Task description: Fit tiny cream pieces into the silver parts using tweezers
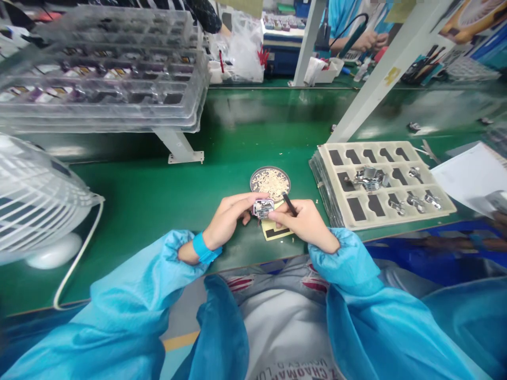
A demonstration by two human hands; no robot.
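Between my hands is a small device with a pale rim and metallic inner parts [263, 208]. My left hand [232, 216] grips its left side, the fingers along the top edge. On its right, the thumb of my right hand [303, 219] touches the device's edge, while a black pen-like tool [289, 204] sticks up from that hand's closed fingers. Under my hands lies a yellow card with a black strip [273, 233]. Just beyond them sits a round dish [270, 168] full of small pale bits.
A cream tray [348, 215] with metallic parts in some slots lies to the right, beside white paper [471, 177]. At the left are a white fan [35, 206] and stacked clear trays [119, 111] on a raised shelf. Another person's hands [370, 40] are across the bench.
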